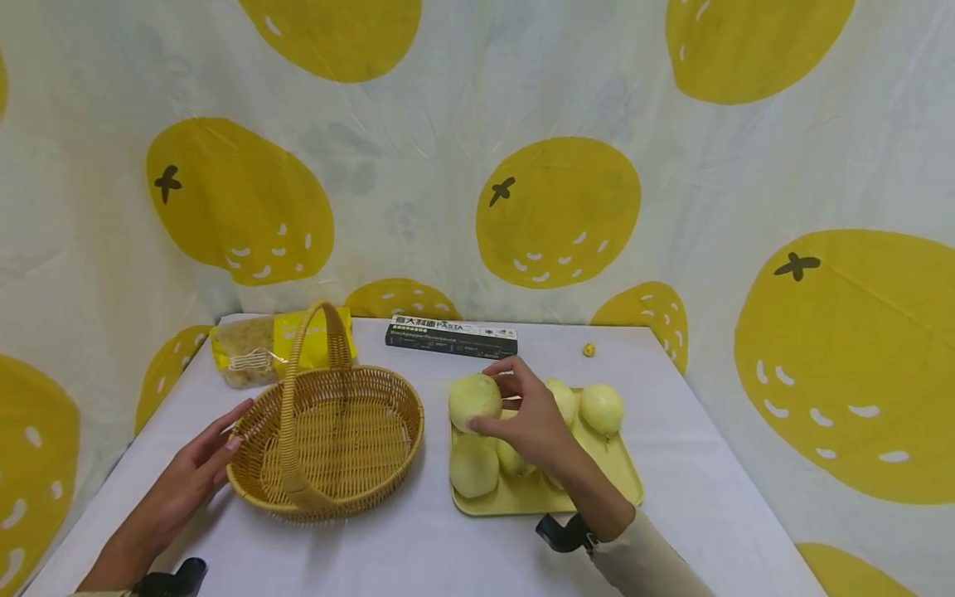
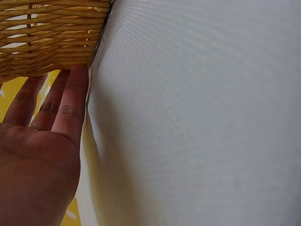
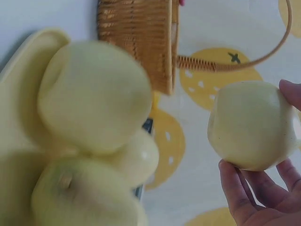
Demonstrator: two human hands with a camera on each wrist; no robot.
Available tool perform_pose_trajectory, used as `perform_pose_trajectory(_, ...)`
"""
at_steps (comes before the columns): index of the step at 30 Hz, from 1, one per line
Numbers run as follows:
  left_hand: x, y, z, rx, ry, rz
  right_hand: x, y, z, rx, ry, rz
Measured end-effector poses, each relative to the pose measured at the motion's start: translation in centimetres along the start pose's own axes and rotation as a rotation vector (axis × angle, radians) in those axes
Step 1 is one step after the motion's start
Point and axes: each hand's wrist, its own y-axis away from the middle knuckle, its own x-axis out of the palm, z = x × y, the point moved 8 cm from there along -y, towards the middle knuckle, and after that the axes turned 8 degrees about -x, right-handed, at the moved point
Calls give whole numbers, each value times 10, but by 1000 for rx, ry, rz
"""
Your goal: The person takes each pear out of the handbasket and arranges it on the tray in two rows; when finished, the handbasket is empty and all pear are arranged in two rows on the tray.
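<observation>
My right hand [image 1: 533, 414] holds a pale yellow-green pear [image 1: 475, 401] between thumb and fingertips, above the left side of a yellow tray [image 1: 515, 504]. In the right wrist view, the thumb and fingers lie on opposite sides of the held pear [image 3: 254, 125], which is apart from the other pears [image 3: 96, 96]. Several pears [image 1: 601, 408] lie in the tray, some partly hidden by my hand. My left hand [image 1: 186, 481] rests against the left side of a wicker basket [image 1: 339, 452]. The left wrist view shows its fingers [image 2: 70, 106] straight, with tips touching the weave.
A yellow-and-clear bag of pasta [image 1: 279, 344] lies behind the basket. A black-and-white pasta box [image 1: 451, 336] is at the back centre, and a small yellow object [image 1: 589, 350] lies at the back right. The basket's tall handle [image 1: 289, 423] arches over it. A fruit-patterned curtain [image 1: 418, 166] hangs behind.
</observation>
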Motion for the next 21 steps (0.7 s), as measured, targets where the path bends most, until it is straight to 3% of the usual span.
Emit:
perform_pose_trajectory(6, 0, 1, -1, 10, 32, 9, -27, 15, -17, 68, 8, -45)
perform_pose_trajectory(21, 0, 0, 1, -5, 7, 3, -79, 46, -40, 114, 90, -158)
